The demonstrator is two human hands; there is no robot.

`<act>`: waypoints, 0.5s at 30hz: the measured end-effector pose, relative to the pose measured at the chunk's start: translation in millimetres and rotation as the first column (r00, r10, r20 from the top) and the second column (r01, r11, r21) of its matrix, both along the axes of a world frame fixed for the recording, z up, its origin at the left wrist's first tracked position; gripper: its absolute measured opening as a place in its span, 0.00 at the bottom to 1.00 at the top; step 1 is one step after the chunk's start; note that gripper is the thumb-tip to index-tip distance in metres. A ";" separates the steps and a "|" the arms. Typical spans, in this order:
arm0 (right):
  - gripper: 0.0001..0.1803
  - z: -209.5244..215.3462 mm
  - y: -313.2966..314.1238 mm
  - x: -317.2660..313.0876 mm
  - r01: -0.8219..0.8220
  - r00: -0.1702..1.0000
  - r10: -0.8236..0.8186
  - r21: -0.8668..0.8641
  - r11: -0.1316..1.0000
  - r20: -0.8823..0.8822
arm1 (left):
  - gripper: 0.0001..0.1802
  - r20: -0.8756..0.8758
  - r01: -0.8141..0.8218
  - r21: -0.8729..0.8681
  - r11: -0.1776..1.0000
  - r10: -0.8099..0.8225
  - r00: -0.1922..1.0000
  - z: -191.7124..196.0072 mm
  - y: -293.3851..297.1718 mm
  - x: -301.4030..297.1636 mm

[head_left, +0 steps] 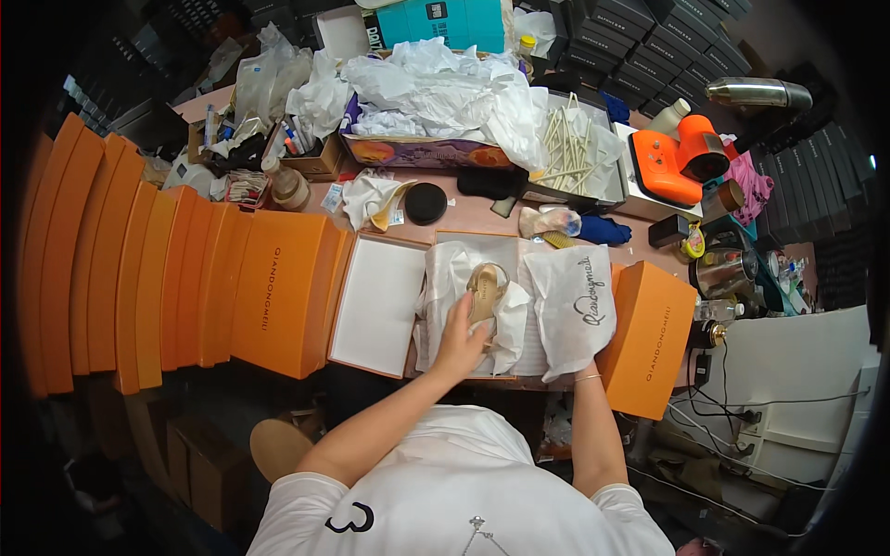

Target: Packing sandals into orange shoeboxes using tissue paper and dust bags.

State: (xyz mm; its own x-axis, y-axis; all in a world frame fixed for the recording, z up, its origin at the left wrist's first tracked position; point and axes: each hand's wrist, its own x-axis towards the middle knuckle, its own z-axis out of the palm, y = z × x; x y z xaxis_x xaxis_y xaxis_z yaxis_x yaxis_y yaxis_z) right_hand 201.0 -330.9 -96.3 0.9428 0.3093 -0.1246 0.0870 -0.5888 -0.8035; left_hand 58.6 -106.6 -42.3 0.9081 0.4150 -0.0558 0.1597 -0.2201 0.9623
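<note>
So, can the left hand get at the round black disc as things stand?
Probably yes: the black disc lies uncovered just beyond the open box, with little but white paper between, though the left hand holds a sandal.

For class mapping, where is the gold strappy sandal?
Slightly right of centre in the head view, the sandal is held by the left hand, beside white tissue paper, over the open white-lined box.

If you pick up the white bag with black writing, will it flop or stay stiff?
The white bag would probably flop, because its surface is creased and its edges are wavy. It's likely light, since the material looks thin, though I can't tell whether something is inside. It probably wouldn't roll, being broad and flattish.
</note>
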 end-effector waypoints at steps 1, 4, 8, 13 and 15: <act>0.20 -12.8 0.3 -1.1 -0.016 0.999 0.017 -0.043 0.999 0.038 | 0.32 -0.123 -0.062 0.039 0.997 0.066 0.990 -32.7 12.2 10.1; 0.20 -21.4 -9.2 -35.4 -0.152 0.955 0.168 -0.086 0.985 0.243 | 0.24 -0.289 0.024 -0.442 0.897 -0.167 0.943 -88.0 30.3 37.3; 0.24 62.6 -41.8 -74.1 -0.669 0.743 0.514 -0.457 0.586 -0.429 | 0.17 -0.275 0.085 -0.273 0.958 -0.162 0.948 -83.7 36.4 50.1; 0.30 229.1 50.3 -81.1 -0.496 0.703 0.651 -0.459 0.737 0.286 | 0.16 -0.150 0.339 -0.324 0.883 -0.401 0.903 23.8 71.9 50.3; 0.37 246.1 88.5 -72.7 -0.534 0.300 0.860 -0.674 0.510 0.413 | 0.16 -0.214 0.640 -0.262 0.723 -0.690 0.692 49.2 71.1 37.5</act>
State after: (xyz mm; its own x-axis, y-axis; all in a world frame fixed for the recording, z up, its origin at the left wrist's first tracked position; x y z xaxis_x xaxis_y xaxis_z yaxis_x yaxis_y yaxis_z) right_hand 128.3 -242.4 149.8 0.2164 0.9707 0.1044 0.9757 -0.2111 -0.0592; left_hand 96.1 -35.6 6.9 0.8750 -0.3287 -0.3555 0.2922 -0.2268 0.9291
